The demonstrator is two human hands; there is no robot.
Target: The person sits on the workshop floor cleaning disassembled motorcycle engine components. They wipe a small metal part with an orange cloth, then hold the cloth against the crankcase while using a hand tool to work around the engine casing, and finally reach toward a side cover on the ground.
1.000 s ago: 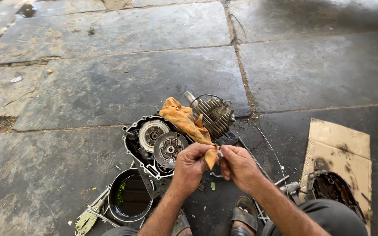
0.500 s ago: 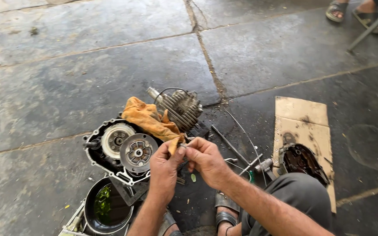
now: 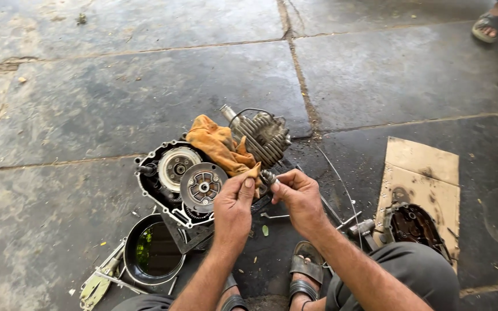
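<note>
My left hand (image 3: 234, 204) pinches a corner of the orange rag (image 3: 221, 144) that lies draped over the opened engine (image 3: 171, 175). My right hand (image 3: 298, 196) grips a small metal part (image 3: 267, 176) at its fingertips, right against the rag corner. Both hands meet just above the engine's right edge. The engine's round clutch (image 3: 203, 185) and a second round disc (image 3: 178, 165) are exposed. Its finned cylinder (image 3: 263, 135) points away from me.
A black bowl (image 3: 152, 253) of dark oil sits at lower left beside a flat tool (image 3: 100, 279). An engine cover (image 3: 413, 227) rests on cardboard (image 3: 422, 167) at right. Rods and wire (image 3: 335, 196) lie near my sandalled feet (image 3: 304, 276). Another person's sandalled foot (image 3: 491, 23) is at upper right.
The view has shifted, so the engine and hands appear further right and lower than before. My hands stay together at the rag corner, still working the small part.
</note>
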